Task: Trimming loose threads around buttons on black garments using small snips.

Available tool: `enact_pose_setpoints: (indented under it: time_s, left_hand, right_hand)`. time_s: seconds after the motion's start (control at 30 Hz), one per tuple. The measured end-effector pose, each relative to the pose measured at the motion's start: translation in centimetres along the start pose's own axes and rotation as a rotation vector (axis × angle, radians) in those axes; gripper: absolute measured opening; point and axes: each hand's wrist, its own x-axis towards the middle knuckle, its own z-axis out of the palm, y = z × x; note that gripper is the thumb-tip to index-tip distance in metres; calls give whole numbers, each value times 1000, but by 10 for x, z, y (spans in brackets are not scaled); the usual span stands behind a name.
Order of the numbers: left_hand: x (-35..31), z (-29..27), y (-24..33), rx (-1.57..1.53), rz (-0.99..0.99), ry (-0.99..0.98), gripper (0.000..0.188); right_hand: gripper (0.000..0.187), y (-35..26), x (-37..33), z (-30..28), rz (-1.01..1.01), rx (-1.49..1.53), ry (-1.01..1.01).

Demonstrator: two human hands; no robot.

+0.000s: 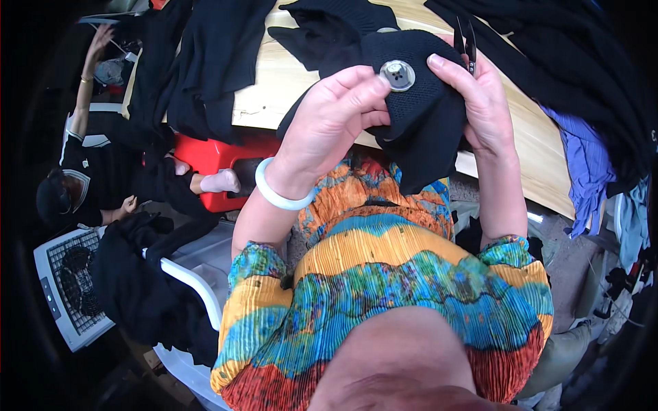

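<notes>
A large round button [399,77] with a dark centre and a pale shiny rim lies against a piece of black knitwear [426,127]. My left hand [329,113] pinches the button's left edge between thumb and fingertips. On the other side, my right hand [488,103] grips the knitwear, thumb on top. A pair of dark thread snips [466,42] is also held in the right hand, blades pointing up and away from me. The knitwear's lower end hangs down past the near edge of the table. Some fingers of both hands are hidden.
More black garments [212,61] lie over the wooden table [264,106], left, middle and right. Purple cloth [582,154] hangs at its right end. A person [89,164] sits at the left, one arm raised, near a red plastic stool [202,157]. Dark cloth [147,281] drapes at lower left.
</notes>
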Motion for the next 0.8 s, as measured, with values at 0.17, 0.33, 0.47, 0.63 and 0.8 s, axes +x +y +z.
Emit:
enact_pose_setpoints:
  time_s: [0.17,0.33,0.47,0.63,0.8]
  left_hand:
    - [0,3,0,81,10,25,20]
    - [3,2,1,-154,-6,-42,25]
    - [0,-7,-1,-275,-51,-64,29]
    - [-2,-21,-9,-608,-25,-379,36]
    - [-2,-25,-19,-640,30,-443,38]
  right_hand:
    - [29,-7,1,0,-18,-62,-4]
    - [37,-2,-2,-3,-84,-262,-60]
    - [51,7,-15,-6,-58,-365,-145]
    - [51,-5,-21,-23,-2,-390,-89]
    - [46,-36,-11,-17,-226,-500,-30]
